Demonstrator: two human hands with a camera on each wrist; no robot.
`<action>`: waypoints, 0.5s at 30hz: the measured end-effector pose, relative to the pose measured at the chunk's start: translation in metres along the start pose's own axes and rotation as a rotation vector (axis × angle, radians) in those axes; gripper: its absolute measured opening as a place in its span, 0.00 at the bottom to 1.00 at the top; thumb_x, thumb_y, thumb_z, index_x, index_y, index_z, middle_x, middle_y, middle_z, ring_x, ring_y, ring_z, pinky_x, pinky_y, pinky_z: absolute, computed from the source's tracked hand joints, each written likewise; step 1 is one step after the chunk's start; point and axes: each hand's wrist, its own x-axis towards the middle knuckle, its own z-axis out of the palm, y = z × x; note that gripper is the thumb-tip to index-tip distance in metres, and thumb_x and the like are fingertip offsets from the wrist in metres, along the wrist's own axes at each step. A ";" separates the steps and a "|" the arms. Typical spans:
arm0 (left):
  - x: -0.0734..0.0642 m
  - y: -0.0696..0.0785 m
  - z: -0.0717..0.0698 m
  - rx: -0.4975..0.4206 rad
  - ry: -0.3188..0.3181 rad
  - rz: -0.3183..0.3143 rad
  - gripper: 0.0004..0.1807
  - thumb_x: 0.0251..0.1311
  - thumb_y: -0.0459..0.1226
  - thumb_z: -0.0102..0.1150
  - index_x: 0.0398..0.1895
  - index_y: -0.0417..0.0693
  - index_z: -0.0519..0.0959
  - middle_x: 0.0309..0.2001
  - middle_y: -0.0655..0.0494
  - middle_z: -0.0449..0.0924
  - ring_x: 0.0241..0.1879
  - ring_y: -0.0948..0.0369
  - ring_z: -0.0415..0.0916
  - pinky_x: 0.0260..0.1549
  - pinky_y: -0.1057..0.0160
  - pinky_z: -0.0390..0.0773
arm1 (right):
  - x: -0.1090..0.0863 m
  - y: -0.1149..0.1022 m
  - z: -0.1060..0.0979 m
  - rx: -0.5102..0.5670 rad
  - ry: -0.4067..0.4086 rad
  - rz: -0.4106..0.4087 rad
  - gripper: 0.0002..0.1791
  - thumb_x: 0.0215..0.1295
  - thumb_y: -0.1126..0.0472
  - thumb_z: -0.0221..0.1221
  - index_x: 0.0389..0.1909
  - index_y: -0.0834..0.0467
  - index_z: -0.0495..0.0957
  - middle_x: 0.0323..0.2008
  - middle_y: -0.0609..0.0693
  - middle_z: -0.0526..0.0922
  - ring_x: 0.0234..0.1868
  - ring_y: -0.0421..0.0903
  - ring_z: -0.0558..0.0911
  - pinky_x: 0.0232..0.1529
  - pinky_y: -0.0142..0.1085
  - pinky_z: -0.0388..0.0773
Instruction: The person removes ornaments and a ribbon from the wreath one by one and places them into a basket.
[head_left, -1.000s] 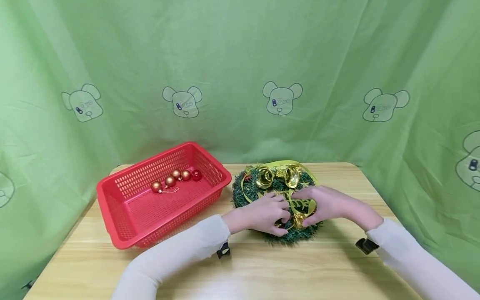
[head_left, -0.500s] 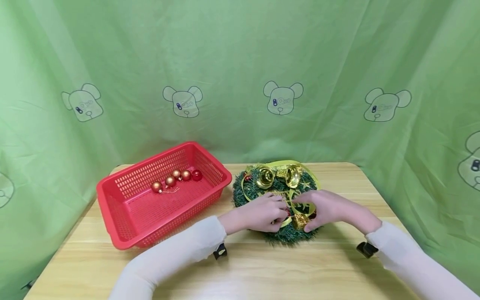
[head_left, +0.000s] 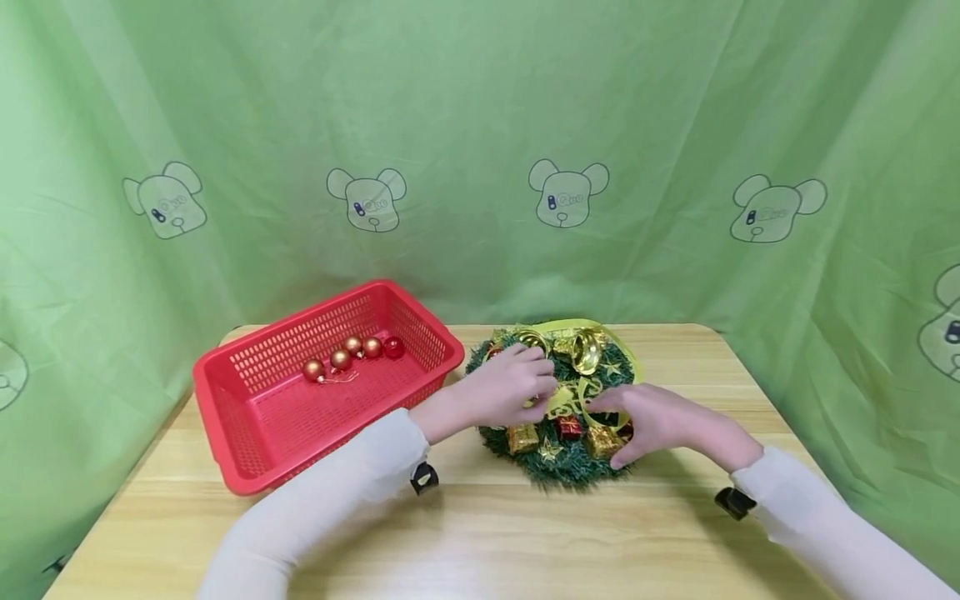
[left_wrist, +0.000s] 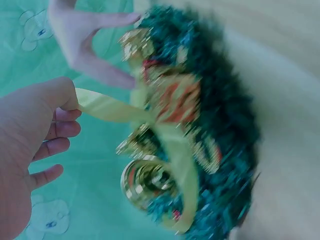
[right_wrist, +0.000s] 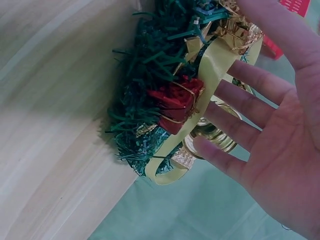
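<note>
A green tinsel wreath (head_left: pixel 573 473) lies at the right of the table, trimmed with gold bells (head_left: pixel 587 352), a gold-wrapped gift box (head_left: pixel 522 438) and a small red gift box (head_left: pixel 570 428). My left hand (head_left: pixel 506 387) is raised over its left half. Between thumb and forefinger it pinches a yellow ribbon (left_wrist: pixel 107 105), stretched from the wreath in the left wrist view. On the right side, my right hand (right_wrist: pixel 280 135) has its fingers spread and extended against the ribbon and decorations, thumb apart. Part of one bell is hidden behind the left hand.
A red perforated plastic basket (head_left: pixel 232 433) stands left of the wreath. Inside are several gold baubles (head_left: pixel 341 359) and one red bauble (head_left: pixel 393 347). A green curtain (head_left: pixel 465 100) hangs behind the wooden table (head_left: pixel 525 542).
My left hand has moved up and left from the wreath's lower part, drawing the ribbon with it and uncovering the gift boxes. The right hand has shifted only slightly.
</note>
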 end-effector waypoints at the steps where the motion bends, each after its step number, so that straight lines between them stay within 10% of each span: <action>1: 0.000 -0.003 -0.003 0.008 0.008 -0.007 0.04 0.64 0.40 0.59 0.32 0.56 0.81 0.35 0.64 0.80 0.41 0.63 0.72 0.47 0.63 0.74 | 0.000 0.000 0.001 -0.005 -0.001 -0.002 0.46 0.44 0.45 0.78 0.63 0.64 0.78 0.63 0.65 0.79 0.63 0.65 0.78 0.62 0.59 0.75; 15: -0.019 -0.066 -0.064 0.116 0.113 -0.133 0.03 0.59 0.34 0.62 0.28 0.50 0.81 0.31 0.58 0.79 0.38 0.58 0.73 0.52 0.57 0.77 | -0.002 -0.001 0.005 -0.036 -0.002 0.007 0.46 0.44 0.45 0.78 0.64 0.64 0.77 0.64 0.66 0.77 0.63 0.68 0.77 0.62 0.62 0.73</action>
